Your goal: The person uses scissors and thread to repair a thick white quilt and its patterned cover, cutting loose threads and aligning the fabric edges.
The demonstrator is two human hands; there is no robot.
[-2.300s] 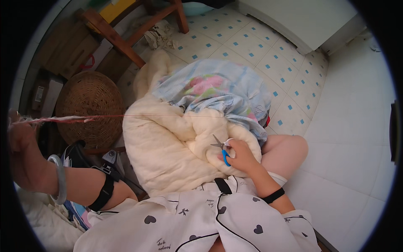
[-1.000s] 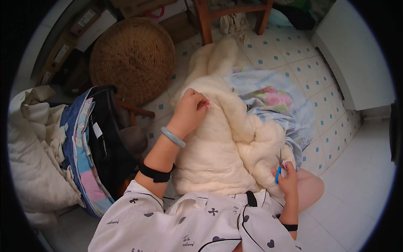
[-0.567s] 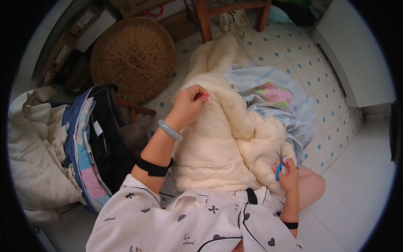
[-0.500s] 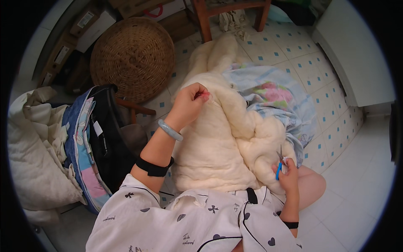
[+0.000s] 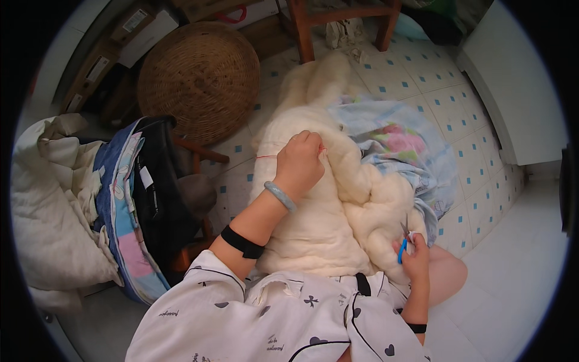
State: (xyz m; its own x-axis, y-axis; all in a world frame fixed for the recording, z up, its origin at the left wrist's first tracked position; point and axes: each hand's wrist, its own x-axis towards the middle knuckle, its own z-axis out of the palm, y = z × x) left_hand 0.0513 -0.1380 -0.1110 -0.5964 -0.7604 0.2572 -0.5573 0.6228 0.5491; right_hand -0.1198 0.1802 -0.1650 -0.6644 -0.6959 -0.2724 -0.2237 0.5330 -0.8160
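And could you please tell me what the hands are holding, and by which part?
The right hand holds blue-handled scissors by the handle end; the left hand pinches red thread, though which part cannot be told.

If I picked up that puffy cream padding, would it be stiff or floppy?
The cream padding is probably floppy, since it lies in soft, bunched folds. It looks light for its size, because its surface seems fluffy. It likely won't roll, being creased and slumped.
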